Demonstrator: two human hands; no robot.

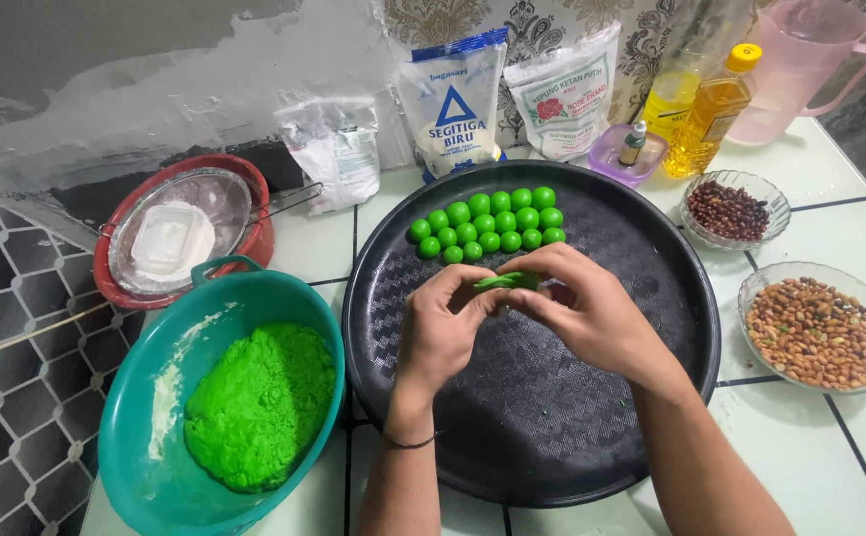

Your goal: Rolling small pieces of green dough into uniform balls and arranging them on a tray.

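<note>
- Left hand and right hand are held together over the middle of the round black tray, forearms entering from the bottom edge
- A small piece of green dough is pinched between both hands; fingertips of both are closed on it from either side
- Left wrist is bent inward, a thin dark band is seen around it; right hand is curled over the dough from the right
- Most of the dough piece is hidden by the fingers, so its exact shape cannot be told
- Green dough balls are laid in rows at the far side of the tray, just beyond the hands
- Teal bowl with a mass of green dough is set left of the tray, its lower edge cut off by the frame
- Glass dish of peanuts and glass dish of dark beans are placed to the right
- Flour bags, oil bottle and pink jug are lined along the wall; jug top is cut off
- Red bowl with sieve is seen at far left
</note>
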